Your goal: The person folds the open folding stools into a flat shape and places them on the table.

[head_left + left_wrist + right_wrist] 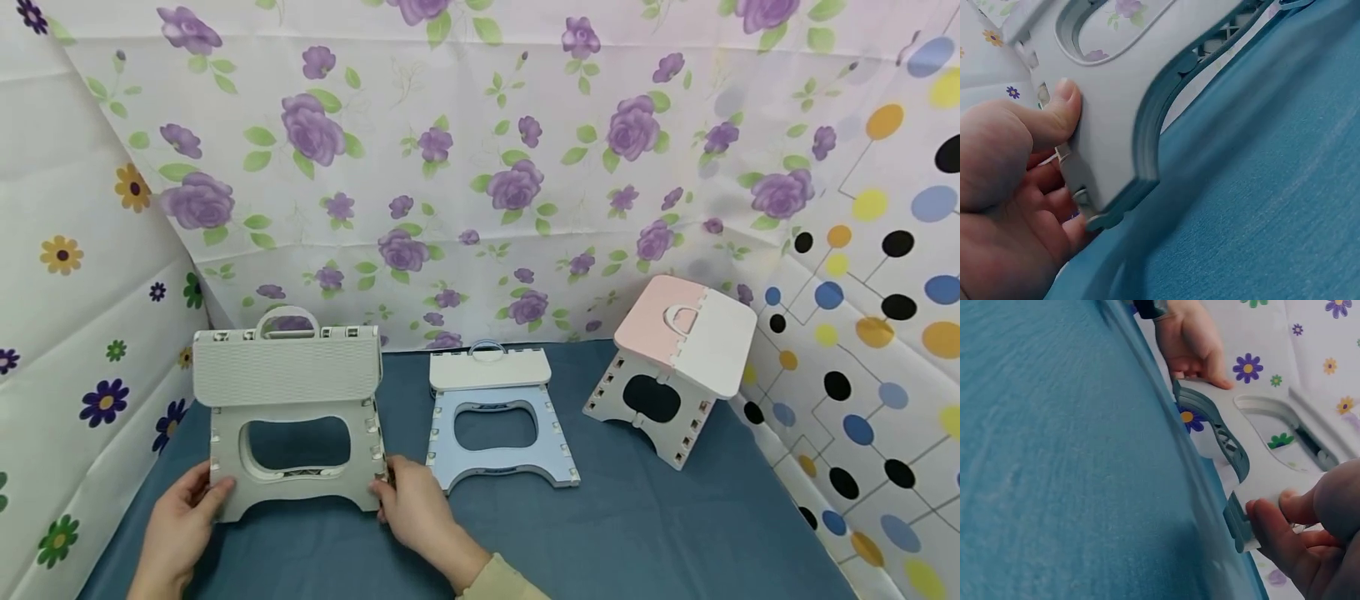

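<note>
A grey folding step stool [285, 367], folded nearly flat with its carry handle at the top, is held upright at the left of the cloth. My left hand [178, 525] grips its lower left leg edge, thumb on the front face and fingers behind, as the left wrist view shows too. On the opposite lower edge, my right hand [422, 508] pinches the other leg between thumb and fingers. In the right wrist view both hands hold the stool's two feet, with its arched cut-out between them. The oval opening in the leg panel shows the background through it.
A blue and white folding stool [495, 462] lies folded right of the grey one. Farther right, a pink and white stool [686, 333] stands unfolded, tilted in view. Blue cloth [600, 533] covers the surface, and a floral curtain [450, 192] hangs behind.
</note>
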Motion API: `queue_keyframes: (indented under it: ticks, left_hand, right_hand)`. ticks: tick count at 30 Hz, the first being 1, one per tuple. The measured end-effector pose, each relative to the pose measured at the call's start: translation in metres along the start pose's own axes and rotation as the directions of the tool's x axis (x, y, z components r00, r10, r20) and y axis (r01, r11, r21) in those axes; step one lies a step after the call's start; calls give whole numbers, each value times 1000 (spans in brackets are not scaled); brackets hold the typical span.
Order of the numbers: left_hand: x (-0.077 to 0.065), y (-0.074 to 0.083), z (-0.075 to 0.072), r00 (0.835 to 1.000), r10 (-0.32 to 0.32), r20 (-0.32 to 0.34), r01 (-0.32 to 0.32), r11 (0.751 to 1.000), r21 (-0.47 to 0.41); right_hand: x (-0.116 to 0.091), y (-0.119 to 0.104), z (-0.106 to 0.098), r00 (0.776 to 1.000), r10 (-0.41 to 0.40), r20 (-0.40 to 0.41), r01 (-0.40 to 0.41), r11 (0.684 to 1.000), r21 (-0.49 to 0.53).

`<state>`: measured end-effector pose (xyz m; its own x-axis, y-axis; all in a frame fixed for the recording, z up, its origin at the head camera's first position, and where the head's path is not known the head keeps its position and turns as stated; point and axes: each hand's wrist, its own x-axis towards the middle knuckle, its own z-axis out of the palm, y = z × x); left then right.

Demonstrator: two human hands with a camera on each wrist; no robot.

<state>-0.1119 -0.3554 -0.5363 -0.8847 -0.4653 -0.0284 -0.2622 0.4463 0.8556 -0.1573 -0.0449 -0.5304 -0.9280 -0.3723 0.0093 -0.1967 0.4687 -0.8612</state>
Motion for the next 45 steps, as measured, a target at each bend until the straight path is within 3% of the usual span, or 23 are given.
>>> queue_keyframes:
  ticks: [5,11,16,23,45]
  left_hand:
    - [0,4,-2,997,-55,54,55,998,2]
    - [2,6,-2,987,-131,89,131,991,9]
    - [2,6,2,988,-141,64,140,990,15]
    - [2,6,3,986,-143,90,144,990,-5]
    - [2,4,3,981,-148,125,159,984,-82]
  right_hand:
    - [-1,0,0,999,23,30,-27,989,146]
    - [0,3,-1,999,30,32,-35,986,166]
    - [3,7,-2,997,59,54,-68,981,184]
    - [4,10,-3,992,107,73,-121,966,229]
    - [4,9,-4,989,133,67,-146,951,272]
